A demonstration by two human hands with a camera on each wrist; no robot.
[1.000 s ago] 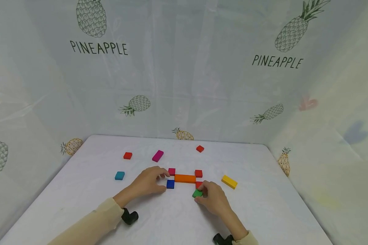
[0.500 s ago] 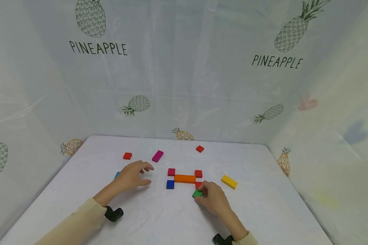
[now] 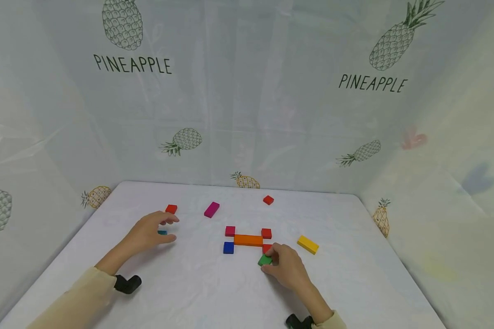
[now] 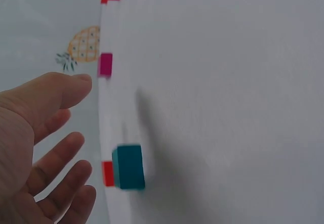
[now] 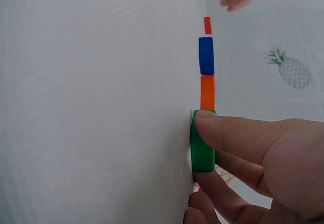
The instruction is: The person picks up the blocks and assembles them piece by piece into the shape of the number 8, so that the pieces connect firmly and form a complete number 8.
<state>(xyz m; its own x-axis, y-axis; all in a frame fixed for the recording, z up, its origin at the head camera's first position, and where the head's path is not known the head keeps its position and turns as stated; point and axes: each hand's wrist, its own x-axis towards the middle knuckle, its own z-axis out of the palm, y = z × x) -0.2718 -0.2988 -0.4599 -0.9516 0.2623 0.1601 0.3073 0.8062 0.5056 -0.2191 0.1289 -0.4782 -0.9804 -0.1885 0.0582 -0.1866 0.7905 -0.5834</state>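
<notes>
My right hand (image 3: 287,267) pinches a green block (image 5: 204,153) between thumb and fingers at the table surface, close to a red block (image 3: 266,248). Over the left side of the table, my left hand (image 3: 147,232) has its fingers spread around a teal block (image 4: 129,166) without visibly touching it; the hand partly hides this block in the head view. In the middle lies a long orange block (image 3: 249,240), with a pink block (image 3: 230,231) and a blue block (image 3: 228,247) at its left end. Another red block (image 3: 266,233) sits at its upper right corner.
A yellow block (image 3: 308,244) lies to the right. Toward the back are a magenta block (image 3: 212,209), a small red block (image 3: 268,199) and, by my left fingers, one more red block (image 3: 171,209). Behind the white table (image 3: 214,292) hangs a pineapple-print curtain (image 3: 247,91).
My left hand has moved left, away from the pink and blue blocks, to the teal block. The right hand keeps its place with the green block.
</notes>
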